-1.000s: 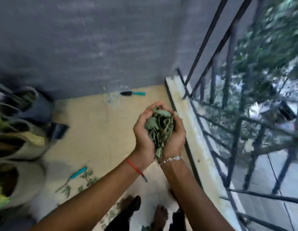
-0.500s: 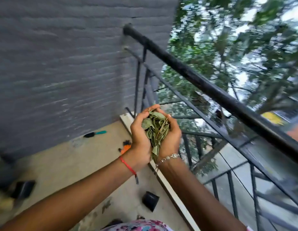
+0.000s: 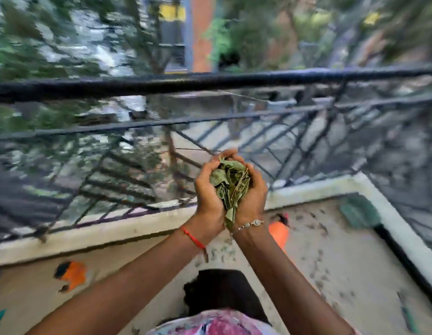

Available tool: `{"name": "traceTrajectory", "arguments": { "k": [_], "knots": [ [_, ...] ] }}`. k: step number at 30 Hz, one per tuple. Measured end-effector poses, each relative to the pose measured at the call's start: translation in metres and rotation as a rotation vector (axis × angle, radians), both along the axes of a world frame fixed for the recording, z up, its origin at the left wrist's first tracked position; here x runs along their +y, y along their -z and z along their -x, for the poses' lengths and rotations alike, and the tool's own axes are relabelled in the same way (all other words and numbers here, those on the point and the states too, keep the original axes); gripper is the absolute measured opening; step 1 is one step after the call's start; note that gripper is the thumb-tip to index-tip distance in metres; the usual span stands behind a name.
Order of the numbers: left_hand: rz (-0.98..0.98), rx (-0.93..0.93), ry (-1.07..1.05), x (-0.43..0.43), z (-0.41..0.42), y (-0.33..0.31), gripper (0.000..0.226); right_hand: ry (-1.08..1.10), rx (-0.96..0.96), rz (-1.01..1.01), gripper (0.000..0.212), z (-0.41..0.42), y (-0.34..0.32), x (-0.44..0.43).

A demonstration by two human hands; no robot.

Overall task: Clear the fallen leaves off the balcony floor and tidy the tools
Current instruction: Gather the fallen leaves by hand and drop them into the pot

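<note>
A bunch of dry green leaves [image 3: 230, 186] sits cupped between my two hands, held up in front of the black balcony railing [image 3: 210, 83]. My left hand [image 3: 207, 197] curls round the bunch from the left, my right hand [image 3: 253, 197] from the right, fingertips meeting at the top. Small leaf bits [image 3: 319, 259] are scattered over the beige balcony floor [image 3: 343, 274] at the right. A green-bladed tool [image 3: 359, 211] lies against the kerb at the far right. The view is blurred by motion.
A white kerb [image 3: 113, 226] runs under the railing and turns a corner at the right. An orange object [image 3: 279, 232] lies on the floor beyond my right wrist, another orange and black object [image 3: 71, 274] at the left. A black container [image 3: 222, 291] stands below my arms.
My view has swung right from the grey wall to face the railing and the street. Both hands have kept the leaves cupped between them.
</note>
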State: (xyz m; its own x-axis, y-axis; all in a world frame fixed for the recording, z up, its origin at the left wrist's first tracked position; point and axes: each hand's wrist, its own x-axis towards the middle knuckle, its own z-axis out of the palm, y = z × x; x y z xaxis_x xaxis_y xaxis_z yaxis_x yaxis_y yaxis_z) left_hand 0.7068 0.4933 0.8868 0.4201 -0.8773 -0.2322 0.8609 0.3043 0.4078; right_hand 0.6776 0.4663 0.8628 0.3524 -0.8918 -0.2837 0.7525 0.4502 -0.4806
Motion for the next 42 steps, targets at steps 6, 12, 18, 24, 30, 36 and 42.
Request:
{"name": "traceTrajectory", "arguments": {
  "k": [6,12,18,24,30,36,42],
  "knots": [
    [-0.014,0.041,0.423,-0.046,0.135,0.019,0.027,0.395,-0.029,-0.057,0.020,0.142,0.013,-0.030],
    [-0.056,0.027,0.763,-0.093,0.281,0.042,0.028,0.763,-0.097,-0.116,0.021,0.288,0.024,-0.058],
    [-0.076,0.088,0.988,-0.112,0.421,0.044,0.026,0.982,-0.089,-0.076,0.034,0.426,0.039,-0.072],
    [-0.142,0.058,1.215,-0.117,0.531,0.047,0.027,1.167,-0.081,-0.099,0.029,0.534,0.041,-0.066],
    [-0.240,0.043,1.405,-0.123,0.617,0.064,0.027,1.377,-0.024,-0.248,0.021,0.615,0.057,-0.066],
    [-0.273,-0.038,1.519,-0.152,0.716,0.084,0.030,1.538,0.000,-0.372,0.027,0.708,0.074,-0.090],
    [-0.324,-0.062,1.670,-0.191,0.831,0.093,0.029,1.635,-0.016,-0.454,0.024,0.815,0.074,-0.125]
  ]
}}
